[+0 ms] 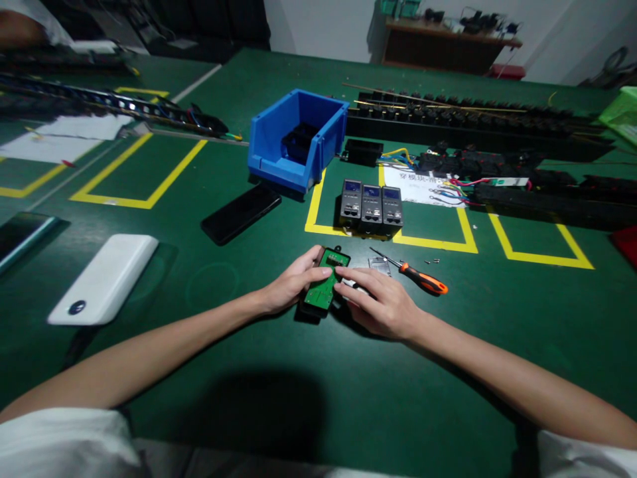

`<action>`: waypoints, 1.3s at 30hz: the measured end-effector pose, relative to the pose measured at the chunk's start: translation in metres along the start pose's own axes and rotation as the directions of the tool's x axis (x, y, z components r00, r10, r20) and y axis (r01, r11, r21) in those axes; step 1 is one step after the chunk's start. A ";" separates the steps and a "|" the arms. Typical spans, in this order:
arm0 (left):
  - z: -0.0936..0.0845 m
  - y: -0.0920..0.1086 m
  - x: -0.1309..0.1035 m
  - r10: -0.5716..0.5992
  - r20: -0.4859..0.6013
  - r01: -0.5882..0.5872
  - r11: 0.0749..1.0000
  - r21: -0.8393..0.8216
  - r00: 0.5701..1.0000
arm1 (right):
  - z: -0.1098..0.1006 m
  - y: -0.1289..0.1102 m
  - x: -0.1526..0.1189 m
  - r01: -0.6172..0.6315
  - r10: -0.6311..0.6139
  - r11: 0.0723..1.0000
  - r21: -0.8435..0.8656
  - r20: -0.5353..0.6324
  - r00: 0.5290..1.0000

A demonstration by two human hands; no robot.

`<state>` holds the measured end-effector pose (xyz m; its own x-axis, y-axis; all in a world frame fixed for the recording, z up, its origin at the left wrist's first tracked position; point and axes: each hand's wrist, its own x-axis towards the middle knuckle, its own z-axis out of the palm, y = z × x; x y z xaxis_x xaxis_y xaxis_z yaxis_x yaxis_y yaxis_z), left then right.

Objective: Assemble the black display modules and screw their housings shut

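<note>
A green circuit board (322, 287) sits in a narrow black casing with a small loop at its far end. My left hand (297, 279) grips the casing from the left, its thumb lying on the board. My right hand (381, 302) is curled, with two fingertips touching the board's right edge and its thumb hidden underneath. Between those fingers shows part of a small white piece (355, 286), mostly covered. Just beyond the right hand lie a clear plastic piece (379, 266) and an orange-and-black screwdriver (424, 278), near several small screws (436, 261).
Three dark modules (371, 207) stand side by side ahead, near a blue bin (283, 174) with black parts inside. A black phone (241, 214) and a white power bank (107, 279) lie leftward. Wired black strips (502, 164) cross the back right. Another person's arm (22, 30) shows far left.
</note>
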<state>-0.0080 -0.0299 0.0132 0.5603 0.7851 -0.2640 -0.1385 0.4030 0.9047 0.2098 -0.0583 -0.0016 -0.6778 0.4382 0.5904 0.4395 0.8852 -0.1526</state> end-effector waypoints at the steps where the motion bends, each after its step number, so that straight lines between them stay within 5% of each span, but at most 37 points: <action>1: -0.001 -0.001 0.000 0.008 0.007 -0.008 1.000 -0.001 1.000 | 0.000 0.000 0.000 0.001 -0.001 1.000 0.000 -0.001 1.000; 9: -0.001 -0.002 0.000 0.031 0.000 -0.031 0.999 0.021 1.000 | 0.001 0.000 -0.003 0.022 -0.015 0.997 0.079 -0.087 0.996; 15: 0.000 -0.002 0.000 0.020 0.023 -0.019 0.999 -0.039 1.000 | -0.014 0.010 0.004 -0.092 0.097 0.995 0.049 -0.111 0.989; 19: 0.000 -0.002 0.001 0.040 0.090 -0.033 0.997 -0.077 0.995 | -0.044 0.026 0.018 -0.269 0.295 0.952 -0.143 0.205 0.933; 23: -0.001 -0.002 0.001 0.049 0.090 -0.042 0.996 -0.073 0.995 | -0.063 0.038 0.021 -0.248 0.279 0.960 -0.128 0.465 0.840; 32: -0.001 -0.002 0.000 0.054 0.096 -0.049 0.997 -0.053 0.994 | -0.064 0.037 0.015 -0.253 0.295 0.955 -0.155 0.564 0.771; 39: -0.001 -0.003 0.000 0.056 0.094 -0.052 0.998 -0.041 0.994 | -0.063 0.035 0.013 -0.246 0.269 0.962 -0.118 0.564 0.781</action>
<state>-0.0086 -0.0302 0.0103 0.6264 0.7583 -0.1805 -0.2009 0.3808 0.9026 0.2541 -0.0314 0.0508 -0.7436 0.6681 -0.0274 0.6591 0.7254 -0.1985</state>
